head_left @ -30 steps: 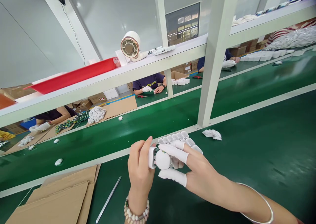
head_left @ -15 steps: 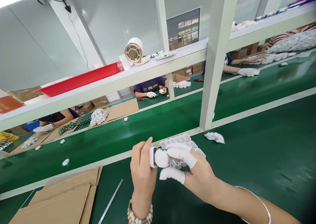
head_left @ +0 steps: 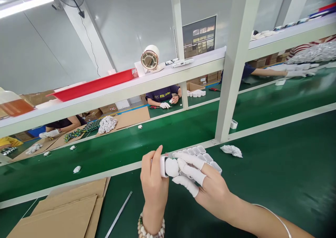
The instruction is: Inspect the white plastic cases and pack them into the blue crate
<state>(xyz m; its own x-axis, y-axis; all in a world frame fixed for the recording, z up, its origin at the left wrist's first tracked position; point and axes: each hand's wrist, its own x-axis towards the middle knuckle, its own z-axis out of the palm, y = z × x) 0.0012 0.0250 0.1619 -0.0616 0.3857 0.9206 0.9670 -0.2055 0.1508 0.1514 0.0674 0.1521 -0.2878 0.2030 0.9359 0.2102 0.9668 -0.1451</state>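
Note:
My left hand is closed around a small white plastic housing, held upright above the green bench. My right hand, with white finger cots on its fingertips, pinches the same housing from the right, a covered thumb pressed on its face. Just behind both hands lies a row of several open white plastic shells on the green mat.
Metal tweezers and flat cardboard sheets lie at lower left. A crumpled white wipe sits right of the shells. A white frame post and shelf with a red tray stand ahead. Other workers sit across the green conveyor.
My right fingers have curled in closer onto the housing. Both hands have stayed in place; the view has tilted slightly upward. A worker's arm at far right has stretched across the belt.

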